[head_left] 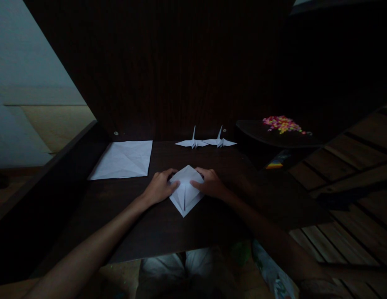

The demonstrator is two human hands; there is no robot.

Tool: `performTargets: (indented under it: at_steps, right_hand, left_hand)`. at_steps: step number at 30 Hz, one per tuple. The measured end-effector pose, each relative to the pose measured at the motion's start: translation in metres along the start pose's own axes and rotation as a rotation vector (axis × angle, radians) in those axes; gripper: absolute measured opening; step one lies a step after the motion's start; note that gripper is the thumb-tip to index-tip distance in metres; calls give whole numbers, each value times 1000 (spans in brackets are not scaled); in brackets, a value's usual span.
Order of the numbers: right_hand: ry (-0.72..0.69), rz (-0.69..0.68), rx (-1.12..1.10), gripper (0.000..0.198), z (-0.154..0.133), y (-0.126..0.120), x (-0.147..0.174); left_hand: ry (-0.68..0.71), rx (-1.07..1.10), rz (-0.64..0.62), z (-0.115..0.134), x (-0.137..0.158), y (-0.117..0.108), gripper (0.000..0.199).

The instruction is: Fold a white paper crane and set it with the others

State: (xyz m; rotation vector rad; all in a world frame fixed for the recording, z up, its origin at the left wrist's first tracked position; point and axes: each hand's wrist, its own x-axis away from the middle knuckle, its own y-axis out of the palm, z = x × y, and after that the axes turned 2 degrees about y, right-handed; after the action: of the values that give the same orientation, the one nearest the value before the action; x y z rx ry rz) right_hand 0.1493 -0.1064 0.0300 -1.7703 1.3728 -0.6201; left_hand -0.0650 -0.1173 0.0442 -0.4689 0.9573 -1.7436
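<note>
A white sheet of origami paper, folded into a diamond with flaps meeting at a centre slit, is between my hands over the dark desk. My left hand grips its left corner, thumb on top and fingers behind. On the opposite corner my right hand does the same, its thumb pressing the upper layer. Beyond the hands stand two finished white paper cranes, side by side with wings touching or overlapping. A creased, flat square of white paper lies at the back left.
A dark upright panel closes off the back of the desk, and a low side board runs along the left. At right, a rounded shelf bears a heap of small colourful pieces. Wooden slats lie beyond.
</note>
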Motion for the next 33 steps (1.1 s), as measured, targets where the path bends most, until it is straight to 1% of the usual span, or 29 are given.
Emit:
performTargets:
  at_steps: [3, 6, 8, 10, 12, 14, 19, 23, 27, 30, 33]
  right_hand:
    - [47, -62, -73, 28, -2, -4, 0]
    - [40, -141, -180, 28, -2, -10, 0]
    - [35, -155, -221, 32, -2, -12, 0]
    - [44, -141, -204, 39, 0, -13, 1]
    - [46, -134, -149, 42, 0, -13, 2]
    - [35, -130, -107, 42, 0, -12, 4]
    - [17, -138, -85, 39, -2, -14, 6]
    - [44, -127, -48, 40, -1, -18, 5]
    - [57, -137, -8, 35, 0, -21, 4]
    - [71, -125, 1, 33, -2, -22, 4]
    - [85, -102, -16, 35, -4, -21, 4]
  left_hand:
    - [-17, 45, -24, 2, 1, 0, 38]
    - [-4, 64, -33, 3, 2, 2, 38]
    - [11, 66, -28, 4, 3, 5, 37]
    - [28, 54, -22, 4, 3, 7, 37]
    - [52, 30, -21, 6, 4, 9, 38]
    - [64, 1, -29, 8, 5, 9, 38]
    - [39, -52, -64, 15, 7, 9, 38]
    - [78, -107, -66, 18, 10, 10, 32]
    - [82, -146, -55, 18, 11, 10, 28]
    - [67, -141, -55, 17, 10, 11, 29]
    - [58, -127, -47, 16, 10, 12, 33]
